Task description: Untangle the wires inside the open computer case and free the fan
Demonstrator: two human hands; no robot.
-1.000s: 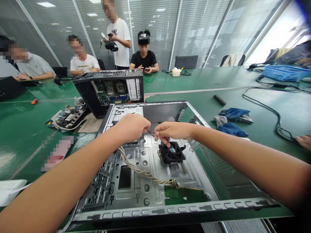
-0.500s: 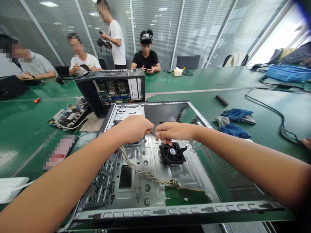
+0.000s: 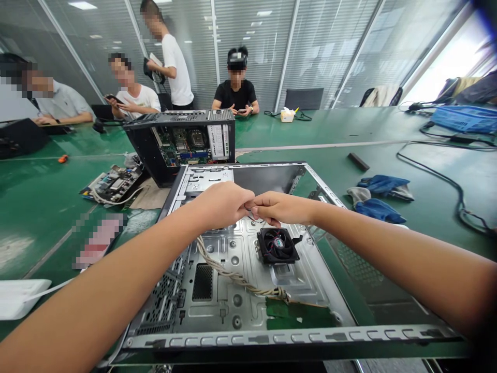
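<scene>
An open computer case (image 3: 240,339) lies flat in front of me, its metal floor facing up. Over its middle, my left hand (image 3: 225,202) is closed in a pinch on a thin dark fan cable (image 3: 249,210). My right hand (image 3: 281,207) pinches the same cable, its fingertips against those of the left. Most of the cable is hidden by the fingers. Just below the right hand, a black cooling fan (image 3: 278,246) with a round centre label rests inside the case. A twisted beige cable bundle (image 3: 229,274) runs across the case floor.
Behind stands a second computer case (image 3: 145,145) with its board exposed. Left of it lies a circuit board (image 3: 112,184) with a white cable. Blue-grey gloves (image 3: 382,194), a dark bar (image 3: 357,161) and a black cord (image 3: 438,171) lie right. Several people are across the table.
My hands have come together, closing the short gap where the cable showed between them. The standing person has shifted left, and a seated person at the left has raised a phone.
</scene>
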